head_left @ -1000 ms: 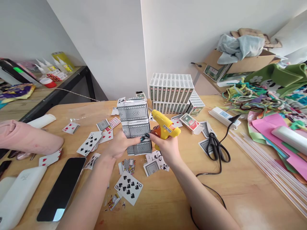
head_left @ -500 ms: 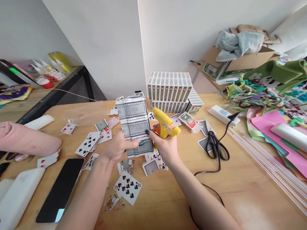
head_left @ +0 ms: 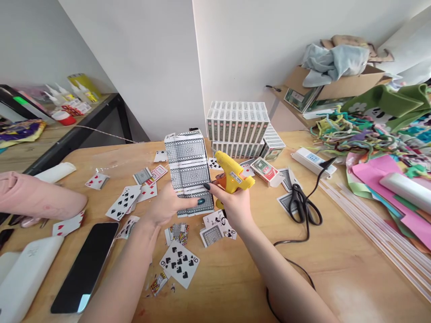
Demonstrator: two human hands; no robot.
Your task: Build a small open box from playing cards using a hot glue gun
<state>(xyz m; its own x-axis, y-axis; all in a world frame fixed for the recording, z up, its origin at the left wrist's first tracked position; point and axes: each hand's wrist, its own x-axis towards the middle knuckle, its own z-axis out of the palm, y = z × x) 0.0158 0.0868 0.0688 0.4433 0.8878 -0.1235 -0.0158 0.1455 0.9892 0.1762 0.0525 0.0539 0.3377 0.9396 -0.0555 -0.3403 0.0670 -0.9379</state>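
A structure made of playing cards [head_left: 190, 172], their patterned backs facing me, is held up at the middle of the table. My left hand [head_left: 166, 204] grips its lower left side, with the thumb across the front. In my right hand [head_left: 232, 202] is a yellow glue gun [head_left: 230, 172]; the thumb of that hand also presses on the structure's right edge. Below the hands lie a six or nine of spades [head_left: 180, 264], cut card pieces [head_left: 177, 234] and a joker card [head_left: 215, 219]. The fingers behind the structure are hidden.
Stacked card boxes [head_left: 237, 125] stand behind. On the right are black scissors [head_left: 299, 204], a power strip [head_left: 313, 161], a black cord and clear glue sticks [head_left: 380, 242]. A phone [head_left: 85, 267], a white device [head_left: 30, 273] and a pink roll [head_left: 40, 196] lie at left.
The card structure has tilted slightly, and its lower edge sits a little higher. Both hands keep their holds, with the glue gun almost unmoved.
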